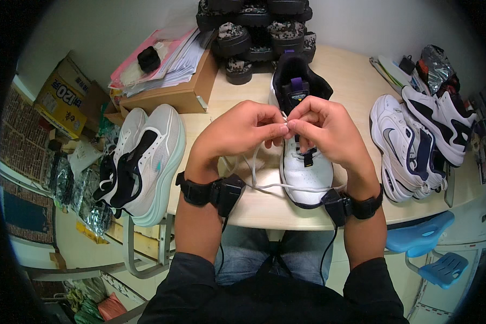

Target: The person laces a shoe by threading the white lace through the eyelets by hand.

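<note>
A white and black basketball shoe (308, 174) stands on the table in front of me, its toe towards my body. Over its tongue, my left hand (253, 123) and my right hand (322, 127) meet fingertip to fingertip. Both pinch a white shoelace (284, 117) between thumb and fingers. More white lace (275, 186) trails in loops below my hands and across the toe. A purple pull loop (297, 84) marks the top of the tongue. My hands hide the middle of the lacing, so I cannot tell how the lace runs there.
On the left stand grey-white running shoes (162, 150). White Nike sneakers (399, 146) and a white-black pair (439, 121) are at right. Behind are stacked camouflage shoes (263, 32) and a cardboard box (182, 95) under papers (182, 60). A blue chair (421, 235) sits beyond the table's (259, 214) front edge.
</note>
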